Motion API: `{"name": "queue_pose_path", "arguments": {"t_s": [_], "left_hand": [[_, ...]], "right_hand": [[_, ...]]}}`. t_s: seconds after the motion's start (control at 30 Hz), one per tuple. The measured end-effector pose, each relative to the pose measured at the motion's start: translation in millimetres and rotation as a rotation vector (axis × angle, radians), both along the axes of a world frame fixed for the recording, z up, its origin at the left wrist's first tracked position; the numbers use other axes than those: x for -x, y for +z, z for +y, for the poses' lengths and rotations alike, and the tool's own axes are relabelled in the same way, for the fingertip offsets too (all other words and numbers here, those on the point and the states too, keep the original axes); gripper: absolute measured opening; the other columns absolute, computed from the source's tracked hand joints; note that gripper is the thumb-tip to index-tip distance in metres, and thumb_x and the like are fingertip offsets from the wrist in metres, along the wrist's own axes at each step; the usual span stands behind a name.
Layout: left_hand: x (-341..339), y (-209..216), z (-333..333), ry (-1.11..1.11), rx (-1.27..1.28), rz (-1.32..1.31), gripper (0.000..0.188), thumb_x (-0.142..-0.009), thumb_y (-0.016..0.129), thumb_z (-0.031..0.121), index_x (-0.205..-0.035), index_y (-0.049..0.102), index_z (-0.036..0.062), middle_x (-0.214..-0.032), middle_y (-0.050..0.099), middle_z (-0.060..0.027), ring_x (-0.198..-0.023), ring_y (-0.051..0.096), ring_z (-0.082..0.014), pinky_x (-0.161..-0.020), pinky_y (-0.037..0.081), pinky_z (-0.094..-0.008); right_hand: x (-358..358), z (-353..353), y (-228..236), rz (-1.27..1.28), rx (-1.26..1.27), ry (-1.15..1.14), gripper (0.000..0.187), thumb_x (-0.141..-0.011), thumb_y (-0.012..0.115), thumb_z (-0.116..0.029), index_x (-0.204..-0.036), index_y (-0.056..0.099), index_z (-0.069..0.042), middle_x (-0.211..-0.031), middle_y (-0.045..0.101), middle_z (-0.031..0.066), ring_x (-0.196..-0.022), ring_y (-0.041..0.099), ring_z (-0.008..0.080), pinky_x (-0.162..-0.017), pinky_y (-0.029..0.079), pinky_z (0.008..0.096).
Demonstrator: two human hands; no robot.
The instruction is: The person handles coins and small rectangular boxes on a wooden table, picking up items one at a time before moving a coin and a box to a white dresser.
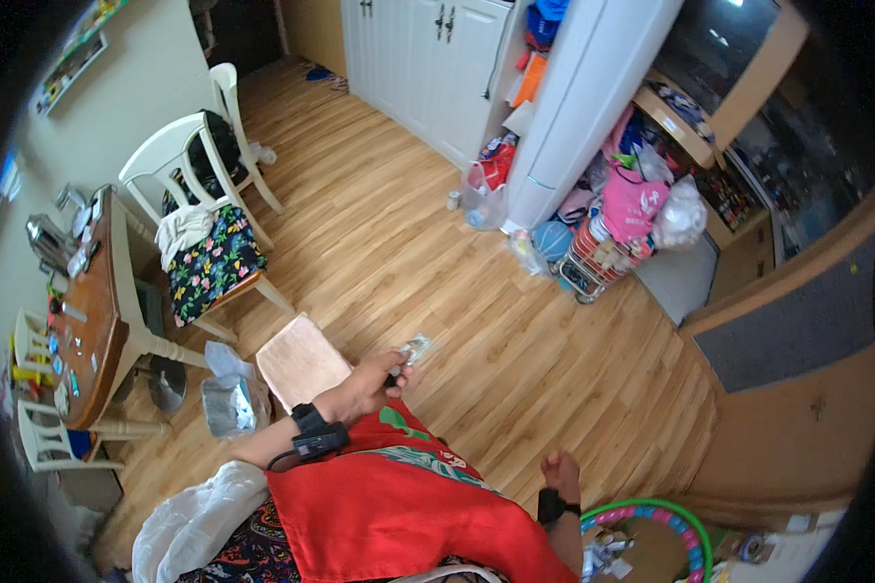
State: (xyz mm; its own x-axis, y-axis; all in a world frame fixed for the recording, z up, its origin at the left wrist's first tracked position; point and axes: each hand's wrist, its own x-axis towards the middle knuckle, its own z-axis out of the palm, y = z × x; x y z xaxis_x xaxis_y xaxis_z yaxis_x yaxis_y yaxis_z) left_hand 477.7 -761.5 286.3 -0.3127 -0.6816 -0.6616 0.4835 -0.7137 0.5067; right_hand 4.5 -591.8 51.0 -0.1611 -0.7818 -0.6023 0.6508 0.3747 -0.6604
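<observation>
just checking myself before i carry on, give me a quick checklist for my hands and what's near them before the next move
1. Left hand gripping the small shiny thing: ok, held at the fingers.
2. Right hand also on it: not ok, it is well apart to the right.
3. Right hand holding nothing: cannot tell, the fingers are curled.
4. Band on each wrist: ok, left band and right band both show.
5. Left arm off the pink pad: cannot tell, they overlap in this view.
</observation>
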Motion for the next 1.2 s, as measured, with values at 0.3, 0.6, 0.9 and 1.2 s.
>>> {"name": "queue_pose_path", "arguments": {"t_s": [0.3,0.6,0.9,1.2], "left_hand": [[-28.0,-66.5,-143.4,0.362,-0.232,0.008,0.01,-0.086,0.051,0.02,-0.088,0.051,0.0102,-0.071,0.053,-0.0022,-0.056,0.045,-0.0115,-0.044,0.032,-0.0221],[-32.4,-20.2,-337.6,0.43,-0.063,-0.084,0.009,-0.086,0.052,0.016,-0.089,0.05,0.0082,-0.077,0.053,-0.0049,-0.062,0.047,-0.0128,-0.048,0.035,-0.0228],[-40.0,-38.1,-421.4,0.769,-0.226,-0.011,0.01,-0.087,0.051,0.018,-0.089,0.05,0.0085,-0.075,0.053,-0.0056,-0.059,0.046,-0.0144,-0.047,0.036,-0.0253],[16.9,2.0,-528.4,0.89,-0.276,-0.341,0.012,-0.089,0.049,0.023,-0.09,0.052,0.0112,-0.074,0.054,-0.0021,-0.06,0.047,-0.013,-0.048,0.036,-0.0244]], "right_hand": [[-69.1,-349.9,53.3,0.011,0.012,0.142,0.008,-0.087,0.052,-0.011,-0.091,0.051,-0.004,-0.087,0.054,0.0072,-0.075,0.054,0.0187,-0.064,0.047,0.0318],[-121.7,-554.9,70.0,0.503,0.385,0.561,0.012,-0.086,0.052,-0.01,-0.093,0.052,0.0,-0.084,0.055,0.0076,-0.076,0.055,0.0177,-0.069,0.048,0.027],[-152.6,-794.5,28.9,-0.362,-0.081,0.205,0.019,-0.087,0.054,-0.019,-0.097,0.052,-0.003,-0.097,0.055,0.0071,-0.092,0.052,0.0198,-0.083,0.044,0.0339],[-191.3,-1020.4,4.7,-0.303,-0.136,0.18,0.024,-0.089,0.049,-0.029,-0.093,0.053,-0.005,-0.087,0.057,0.0061,-0.084,0.054,0.02,-0.074,0.048,0.0345]]}}
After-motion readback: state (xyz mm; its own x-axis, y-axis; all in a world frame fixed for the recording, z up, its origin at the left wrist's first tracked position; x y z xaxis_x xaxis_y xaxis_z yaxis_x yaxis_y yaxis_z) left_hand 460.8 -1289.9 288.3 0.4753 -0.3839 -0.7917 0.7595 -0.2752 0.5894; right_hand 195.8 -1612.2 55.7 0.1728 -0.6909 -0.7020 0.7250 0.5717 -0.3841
